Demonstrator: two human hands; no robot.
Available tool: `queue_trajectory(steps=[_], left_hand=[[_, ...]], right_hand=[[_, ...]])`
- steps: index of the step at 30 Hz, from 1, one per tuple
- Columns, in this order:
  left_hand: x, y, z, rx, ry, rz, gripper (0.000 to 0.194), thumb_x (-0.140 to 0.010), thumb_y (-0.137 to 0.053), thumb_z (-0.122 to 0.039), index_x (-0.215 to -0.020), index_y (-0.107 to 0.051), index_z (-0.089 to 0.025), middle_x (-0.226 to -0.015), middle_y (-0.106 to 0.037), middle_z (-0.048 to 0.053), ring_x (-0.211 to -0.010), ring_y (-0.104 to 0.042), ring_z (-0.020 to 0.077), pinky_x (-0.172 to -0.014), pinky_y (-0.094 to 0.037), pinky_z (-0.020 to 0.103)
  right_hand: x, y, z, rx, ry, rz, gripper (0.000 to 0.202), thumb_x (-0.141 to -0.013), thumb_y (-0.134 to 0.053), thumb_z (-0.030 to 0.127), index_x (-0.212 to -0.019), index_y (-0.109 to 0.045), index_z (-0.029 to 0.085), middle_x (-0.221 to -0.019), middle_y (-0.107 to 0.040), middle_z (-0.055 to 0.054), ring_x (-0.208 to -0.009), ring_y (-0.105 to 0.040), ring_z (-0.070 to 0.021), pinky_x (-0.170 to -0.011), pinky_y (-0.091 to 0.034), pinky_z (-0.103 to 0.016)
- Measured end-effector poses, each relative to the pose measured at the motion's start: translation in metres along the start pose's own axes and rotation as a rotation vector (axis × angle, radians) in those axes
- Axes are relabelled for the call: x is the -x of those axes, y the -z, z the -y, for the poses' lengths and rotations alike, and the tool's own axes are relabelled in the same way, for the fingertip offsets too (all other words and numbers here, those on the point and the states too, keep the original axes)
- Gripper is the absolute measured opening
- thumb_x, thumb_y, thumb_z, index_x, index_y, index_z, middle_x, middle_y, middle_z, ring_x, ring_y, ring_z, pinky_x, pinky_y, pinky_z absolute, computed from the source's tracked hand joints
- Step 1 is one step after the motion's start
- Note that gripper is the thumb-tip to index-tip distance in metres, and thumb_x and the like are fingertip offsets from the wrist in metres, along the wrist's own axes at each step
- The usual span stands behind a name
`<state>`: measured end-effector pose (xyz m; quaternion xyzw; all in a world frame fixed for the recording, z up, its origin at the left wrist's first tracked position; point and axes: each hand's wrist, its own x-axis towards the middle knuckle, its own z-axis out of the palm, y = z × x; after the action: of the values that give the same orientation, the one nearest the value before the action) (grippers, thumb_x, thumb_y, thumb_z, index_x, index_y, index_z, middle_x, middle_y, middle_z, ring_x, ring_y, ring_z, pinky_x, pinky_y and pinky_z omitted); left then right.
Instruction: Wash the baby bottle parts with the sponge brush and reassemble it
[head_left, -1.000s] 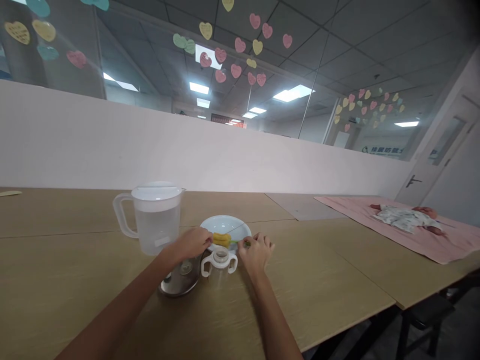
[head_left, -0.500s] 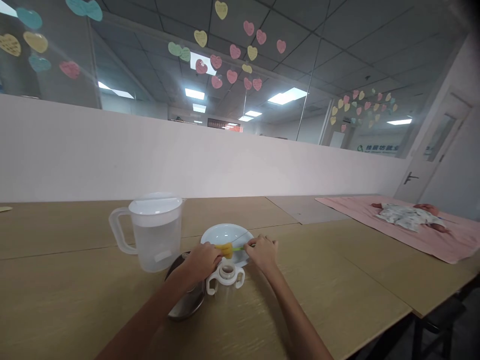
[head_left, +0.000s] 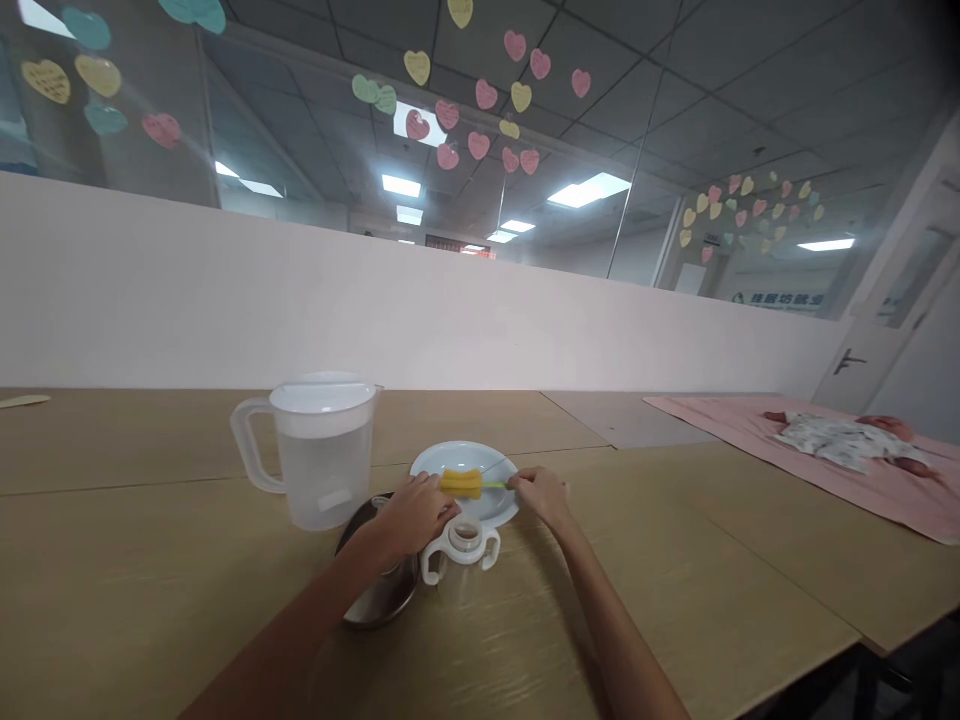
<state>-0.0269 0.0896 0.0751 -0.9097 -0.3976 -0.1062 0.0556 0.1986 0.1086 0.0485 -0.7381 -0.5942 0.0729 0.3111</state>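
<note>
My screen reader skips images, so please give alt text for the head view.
Two hands hold a yellow sponge brush over a white plate: left hand at the sponge, right hand on its green handle. A two-handled bottle and water jug stand nearby.

pitcher [head_left: 319, 455] and steel bowl [head_left: 379, 590] crowd the left; right tabletop [head_left: 675, 560] open.

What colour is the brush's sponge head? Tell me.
Yellow, on a green handle; the sponge shows in the head view.

Yellow sponge brush [head_left: 460, 483] with thin green handle, level above white plate [head_left: 442, 462], seemingly.
</note>
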Motion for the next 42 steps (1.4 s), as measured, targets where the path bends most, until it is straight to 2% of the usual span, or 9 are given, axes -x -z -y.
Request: queue_trajectory(steps=[3, 7, 11, 19, 23, 28, 30, 37, 42], left_hand=[[-0.001, -0.001, 0.001, 0.038, 0.01, 0.01, 0.039, -0.09, -0.033, -0.038, -0.085, -0.066, -0.019, -0.085, -0.059, 0.009, -0.086, -0.053, 0.0212, -0.076, -0.04, 0.032], [-0.001, -0.001, 0.002, 0.045, 0.039, -0.005, 0.035, -0.088, -0.038, -0.037, -0.084, -0.066, -0.017, -0.087, -0.059, 0.01, -0.088, -0.053, 0.0212, -0.081, -0.039, 0.033], [-0.001, 0.001, 0.001, 0.033, 0.055, -0.011, 0.035, -0.088, -0.039, -0.039, -0.082, -0.066, -0.017, -0.088, -0.059, 0.01, -0.089, -0.053, 0.0213, -0.083, -0.039, 0.034], [-0.004, 0.009, -0.003, 0.175, 0.143, -0.02, 0.033, -0.083, -0.046, -0.043, -0.073, -0.066, -0.019, -0.096, -0.063, 0.007, -0.09, -0.056, 0.0204, -0.079, -0.04, 0.031], [-0.006, 0.016, -0.004, 0.263, 0.185, -0.013, 0.023, -0.078, -0.051, -0.036, -0.072, -0.064, -0.019, -0.084, -0.067, 0.003, -0.085, -0.059, 0.0185, -0.072, -0.042, 0.026], [-0.006, 0.029, -0.005, 0.428, 0.232, -0.206, 0.022, -0.076, -0.053, -0.037, -0.072, -0.065, -0.019, -0.11, -0.064, 0.002, -0.097, -0.059, 0.0187, -0.082, -0.043, 0.026], [-0.005, 0.034, -0.008, 0.485, 0.21, -0.245, 0.021, -0.076, -0.054, -0.036, -0.074, -0.067, -0.02, -0.116, -0.062, 0.002, -0.103, -0.057, 0.019, -0.088, -0.042, 0.027], [0.0, 0.047, -0.021, 0.564, 0.056, -0.303, 0.022, -0.079, -0.053, -0.034, -0.081, -0.07, -0.021, -0.118, -0.061, 0.002, -0.108, -0.056, 0.0191, -0.096, -0.039, 0.028], [0.0, 0.05, -0.025, 0.558, 0.078, -0.393, 0.02, -0.079, -0.054, -0.034, -0.083, -0.069, -0.02, -0.117, -0.061, 0.003, -0.103, -0.058, 0.0185, -0.094, -0.042, 0.029]], right_hand=[[0.001, -0.001, -0.008, 0.043, 0.005, -0.169, 0.025, -0.072, -0.048, 0.033, -0.071, -0.072, 0.027, -0.082, -0.064, -0.005, -0.083, -0.054, -0.0219, -0.075, -0.027, -0.034], [0.005, -0.005, -0.009, 0.073, 0.036, -0.33, 0.023, -0.073, -0.049, 0.031, -0.069, -0.071, 0.024, -0.079, -0.061, -0.005, -0.08, -0.052, -0.02, -0.073, -0.025, -0.032], [0.008, -0.011, -0.005, 0.073, 0.079, -0.432, 0.022, -0.074, -0.048, 0.029, -0.069, -0.068, 0.021, -0.077, -0.06, -0.004, -0.078, -0.05, -0.0195, -0.069, -0.022, -0.03], [0.009, -0.016, -0.008, 0.05, 0.143, -0.475, 0.025, -0.076, -0.042, 0.03, -0.065, -0.061, 0.017, -0.072, -0.057, -0.003, -0.074, -0.047, -0.0176, -0.066, -0.02, -0.028], [0.009, -0.016, -0.011, 0.04, 0.122, -0.511, 0.026, -0.076, -0.039, 0.029, -0.062, -0.056, 0.017, -0.07, -0.056, -0.003, -0.072, -0.046, -0.0172, -0.065, -0.02, -0.028], [0.01, -0.014, -0.01, -0.101, 0.056, -0.545, 0.024, -0.077, -0.037, 0.032, -0.059, -0.044, 0.018, -0.059, -0.048, 0.0, -0.061, -0.041, -0.0146, -0.059, -0.021, -0.026], [0.011, -0.013, -0.008, -0.165, 0.015, -0.533, 0.027, -0.08, -0.036, 0.037, -0.06, -0.041, 0.019, -0.055, -0.043, 0.002, -0.056, -0.037, -0.0133, -0.056, -0.02, -0.025], [0.015, -0.006, -0.005, -0.205, -0.151, -0.559, 0.036, -0.081, -0.035, 0.051, -0.063, -0.042, 0.02, -0.053, -0.041, 0.004, -0.051, -0.034, -0.0132, -0.052, -0.019, -0.024], [0.014, -0.008, -0.009, -0.137, -0.134, -0.578, 0.036, -0.079, -0.037, 0.051, -0.06, -0.041, 0.021, -0.053, -0.042, 0.003, -0.052, -0.033, -0.0135, -0.052, -0.017, -0.024]])
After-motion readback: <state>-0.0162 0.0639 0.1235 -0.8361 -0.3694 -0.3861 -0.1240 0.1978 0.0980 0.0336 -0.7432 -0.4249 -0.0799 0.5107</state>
